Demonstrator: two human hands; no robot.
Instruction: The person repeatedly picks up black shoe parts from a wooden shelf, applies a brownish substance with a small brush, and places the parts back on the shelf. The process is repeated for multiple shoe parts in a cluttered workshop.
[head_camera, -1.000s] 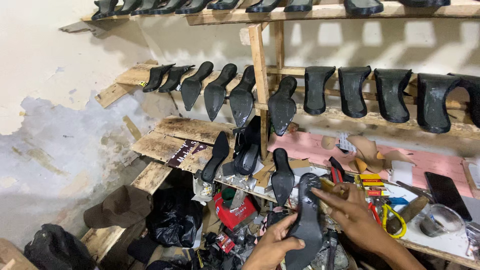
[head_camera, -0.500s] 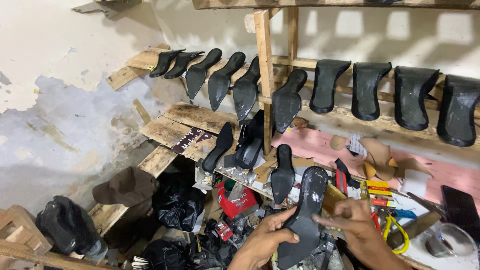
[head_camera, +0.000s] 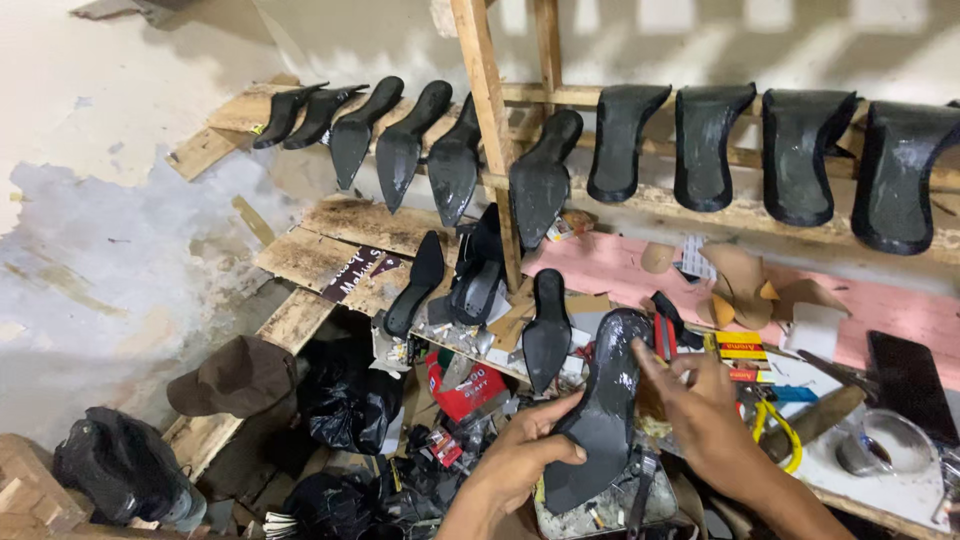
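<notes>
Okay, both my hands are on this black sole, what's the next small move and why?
Probably press the right hand fingers along the sole, working heel to toe. The left hand already braces its lower edge, the surface looks glossy, and the right fingers rest only at the upper end, so the remainder seems untouched.

Your view is evenly lit by soft, diffuse light that seems to fall from above; the white wall (head_camera: 120, 120) reads bright but not blown out. Pale rectangular patches of light sit along the wall's top edge, slightly washed. You get glossy glare on the wet-looking black sole (head_camera: 600, 400) between your hands, and a duller sheen on the soles on the upper shelf (head_camera: 700, 205). Shadows deepen at the lower left, where the black bags (head_camera: 345, 395) lose detail. Focus is fair overall, with mild softness on your right hand (head_camera: 705, 415) and slight stretching toward the corners.
</notes>
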